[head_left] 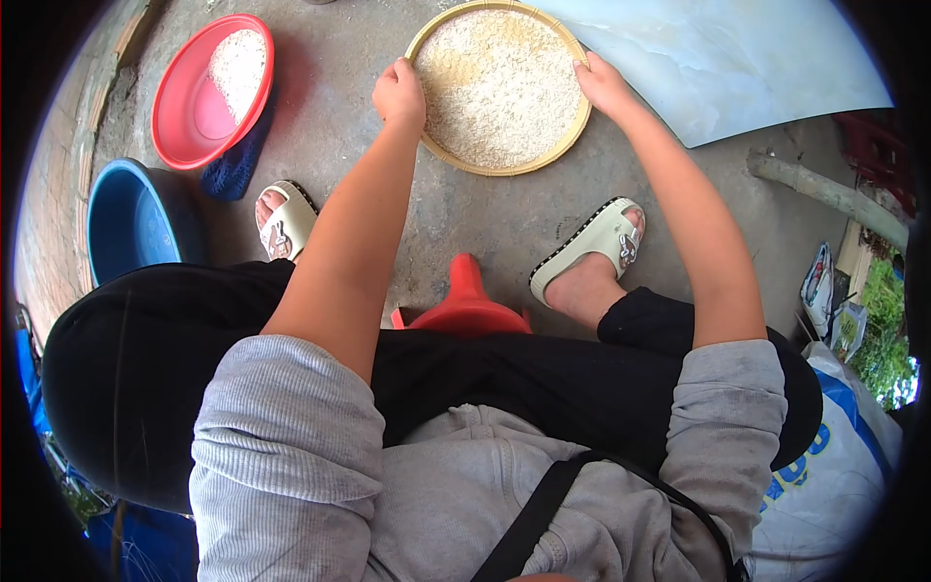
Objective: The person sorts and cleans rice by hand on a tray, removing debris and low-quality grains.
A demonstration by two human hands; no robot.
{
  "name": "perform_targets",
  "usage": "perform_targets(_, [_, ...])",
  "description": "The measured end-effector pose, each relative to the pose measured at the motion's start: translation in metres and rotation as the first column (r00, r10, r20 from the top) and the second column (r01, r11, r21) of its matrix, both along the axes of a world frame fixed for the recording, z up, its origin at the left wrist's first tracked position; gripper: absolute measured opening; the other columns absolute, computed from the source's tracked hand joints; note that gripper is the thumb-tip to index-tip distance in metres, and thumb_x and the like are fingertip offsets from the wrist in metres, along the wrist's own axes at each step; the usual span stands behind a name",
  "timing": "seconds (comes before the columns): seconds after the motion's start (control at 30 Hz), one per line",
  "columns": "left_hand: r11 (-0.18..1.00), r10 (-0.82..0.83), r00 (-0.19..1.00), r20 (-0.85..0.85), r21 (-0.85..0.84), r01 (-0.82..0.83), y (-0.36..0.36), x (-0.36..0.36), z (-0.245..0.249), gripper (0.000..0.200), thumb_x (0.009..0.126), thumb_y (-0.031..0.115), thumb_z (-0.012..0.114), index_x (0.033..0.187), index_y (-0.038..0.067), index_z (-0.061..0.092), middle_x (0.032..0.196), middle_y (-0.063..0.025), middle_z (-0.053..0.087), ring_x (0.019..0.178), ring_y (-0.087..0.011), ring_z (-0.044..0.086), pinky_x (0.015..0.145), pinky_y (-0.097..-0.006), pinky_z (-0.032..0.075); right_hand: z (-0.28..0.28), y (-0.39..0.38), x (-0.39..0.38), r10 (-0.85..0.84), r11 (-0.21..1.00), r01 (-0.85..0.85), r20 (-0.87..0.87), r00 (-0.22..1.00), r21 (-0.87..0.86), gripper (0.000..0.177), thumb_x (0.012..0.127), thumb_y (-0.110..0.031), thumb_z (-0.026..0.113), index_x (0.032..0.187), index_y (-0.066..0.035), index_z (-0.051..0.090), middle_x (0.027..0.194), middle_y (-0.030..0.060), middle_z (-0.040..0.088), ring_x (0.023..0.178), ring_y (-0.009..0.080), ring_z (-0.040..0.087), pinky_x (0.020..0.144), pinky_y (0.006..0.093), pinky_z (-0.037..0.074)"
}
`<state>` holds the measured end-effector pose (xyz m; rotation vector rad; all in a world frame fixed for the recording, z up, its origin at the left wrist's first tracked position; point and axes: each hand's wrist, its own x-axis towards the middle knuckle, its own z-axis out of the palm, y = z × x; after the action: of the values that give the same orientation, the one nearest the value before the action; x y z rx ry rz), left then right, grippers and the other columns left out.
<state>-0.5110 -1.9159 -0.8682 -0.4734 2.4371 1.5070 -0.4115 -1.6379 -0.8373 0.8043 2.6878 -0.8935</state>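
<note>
A round, shallow winnowing basket [504, 171] with a pale woven rim is held out in front of me, over the concrete floor. Whitish grain [504, 97] covers its inside, with a yellower patch towards the far left. My left hand [399, 94] grips the rim on the left side, its fingers wrapped round the edge. On the right side, my right hand [602, 83] is closed on the rim too. The undersides of the fingers are hidden by the basket.
A red basin [179, 107] with pale grain [238, 73] stands at the upper left, near a blue tub [121, 213]. A pale, shiny sheet [718, 68] lies at the upper right beside a wooden branch [824, 184]. A red stool [465, 308] is beneath me, between my sandals.
</note>
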Motion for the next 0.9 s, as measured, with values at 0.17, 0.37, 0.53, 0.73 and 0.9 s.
perform_targets(0.17, [1.0, -0.002, 1.0, -0.002, 0.002, 0.002, -0.003, -0.001, 0.003, 0.047, 0.087, 0.038, 0.043, 0.104, 0.001, 0.066, 0.096, -0.02, 0.068, 0.095, -0.0342, 0.064, 0.086, -0.0405, 0.046, 0.011, -0.009, -0.004, -0.004, 0.999, 0.002, 0.041, 0.999, 0.046, 0.036, 0.094, -0.031, 0.043, 0.106, 0.001, 0.053, 0.106, 0.0236, 0.06, 0.102, 0.0386, 0.056, 0.088, 0.0441, 0.043])
perform_targets(0.37, [0.999, 0.029, 0.999, -0.02, 0.02, -0.029, -0.017, -0.008, 0.002, 0.051, 0.085, 0.041, 0.045, 0.103, -0.002, 0.066, 0.095, -0.019, 0.067, 0.092, -0.0298, 0.063, 0.085, -0.0383, 0.045, 0.006, -0.021, -0.008, 0.046, 0.998, -0.048, 0.04, 0.998, 0.035, 0.036, 0.094, -0.031, 0.043, 0.107, 0.001, 0.053, 0.107, 0.0243, 0.06, 0.103, 0.0395, 0.056, 0.088, 0.0445, 0.043])
perform_targets(0.53, [0.999, 0.038, 0.999, -0.01, 0.039, -0.038, -0.009, -0.003, 0.015, 0.047, 0.086, 0.037, 0.046, 0.103, -0.001, 0.067, 0.097, -0.0199, 0.068, 0.094, -0.0309, 0.064, 0.086, -0.0387, 0.046, -0.003, -0.009, -0.008, 0.052, 0.994, -0.053, 0.015, 0.999, 0.094, 0.037, 0.094, -0.031, 0.042, 0.111, 0.0, 0.053, 0.108, 0.0239, 0.06, 0.104, 0.0388, 0.056, 0.089, 0.0444, 0.043])
perform_targets(0.73, [0.995, 0.038, 0.999, -0.006, 0.091, -0.037, 0.01, 0.003, 0.019, 0.048, 0.087, 0.039, 0.046, 0.101, -0.002, 0.067, 0.096, -0.0203, 0.068, 0.094, -0.0322, 0.064, 0.086, -0.0395, 0.046, 0.01, 0.008, -0.012, -0.019, 0.997, 0.015, 0.058, 0.998, 0.075, 0.037, 0.094, -0.031, 0.043, 0.111, 0.0, 0.054, 0.105, 0.0226, 0.062, 0.101, 0.0372, 0.058, 0.088, 0.0426, 0.044])
perform_targets(0.9, [1.0, 0.018, 0.998, -0.053, 0.003, -0.018, -0.021, -0.029, 0.017, 0.047, 0.085, 0.039, 0.048, 0.1, -0.002, 0.067, 0.094, -0.0198, 0.068, 0.093, -0.0319, 0.064, 0.086, -0.0398, 0.046, 0.008, -0.023, -0.021, 0.046, 0.999, -0.046, 0.021, 0.999, 0.006, 0.035, 0.093, -0.029, 0.045, 0.109, 0.001, 0.055, 0.105, 0.0226, 0.062, 0.102, 0.0378, 0.058, 0.087, 0.042, 0.044])
